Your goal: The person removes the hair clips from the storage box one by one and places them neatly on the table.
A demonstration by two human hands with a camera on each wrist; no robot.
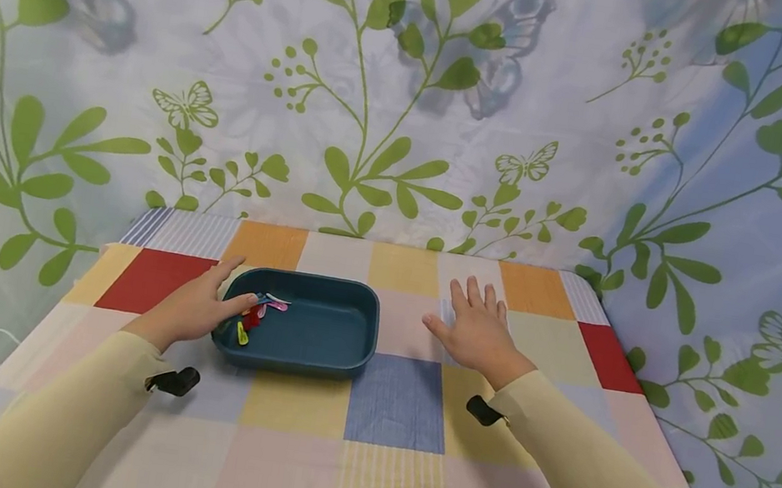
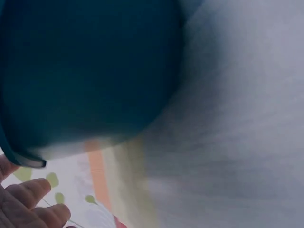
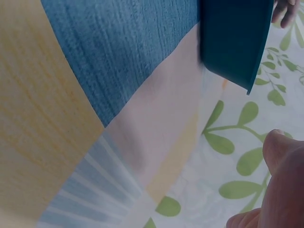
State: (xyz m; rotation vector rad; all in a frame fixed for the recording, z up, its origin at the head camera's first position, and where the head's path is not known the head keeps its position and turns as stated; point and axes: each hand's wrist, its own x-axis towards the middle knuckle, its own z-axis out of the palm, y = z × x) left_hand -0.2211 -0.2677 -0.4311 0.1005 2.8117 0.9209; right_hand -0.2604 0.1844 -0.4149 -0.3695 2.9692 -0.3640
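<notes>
A dark teal rectangular tub (image 1: 317, 334) sits on the patchwork cloth, left of centre in the head view. Several small hair clips, among them a yellow clip (image 1: 242, 334), a red one (image 1: 252, 318) and a pink one (image 1: 278, 306), lie together at its left end. My left hand (image 1: 196, 303) is at that end, thumb reaching over the rim and fingers extended along the outside. In the left wrist view its fingertips (image 2: 38, 187) show beside the tub's rim. My right hand (image 1: 480, 329), fingers spread and holding nothing, hovers over the cloth to the tub's right.
A patchwork tablecloth (image 1: 284, 473) of coloured squares covers the table. Behind and at both sides hangs a pale curtain (image 1: 419, 54) with green leaves and butterflies. A black strap piece (image 1: 173, 380) hangs at the left cuff, another black piece (image 1: 483, 410) at the right.
</notes>
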